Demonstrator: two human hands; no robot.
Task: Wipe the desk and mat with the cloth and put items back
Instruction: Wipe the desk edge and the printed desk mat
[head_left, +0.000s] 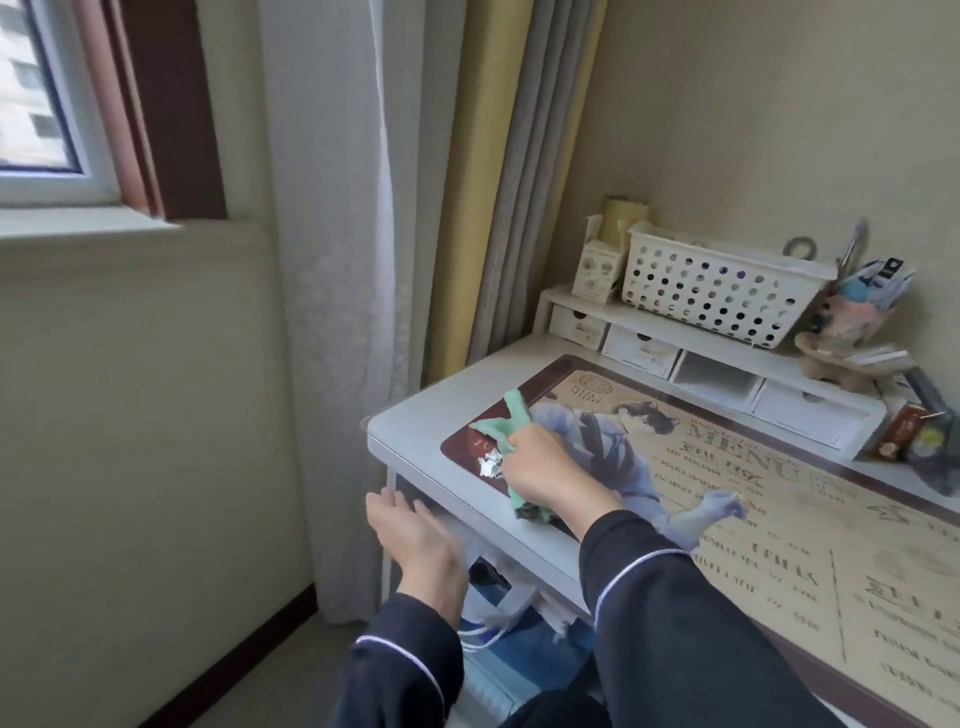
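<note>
My right hand (540, 470) grips a green cloth (511, 421) and presses it on the left end of the printed mat (769, 499), which lies on the white desk (415, 431). A small crumpled piece of silver foil (491, 463) lies on the mat against the cloth and my fingers. My left hand (410, 530) is open, palm up and cupped, just below the desk's front left corner, holding nothing.
At the back of the desk stands a white drawer shelf (649, 348) with a perforated white basket (722, 288), a small box (597, 270) and a holder of pens (852, 291). Small items (914, 441) sit at the right. Curtains (363, 260) hang left; bags (498, 613) lie under the desk.
</note>
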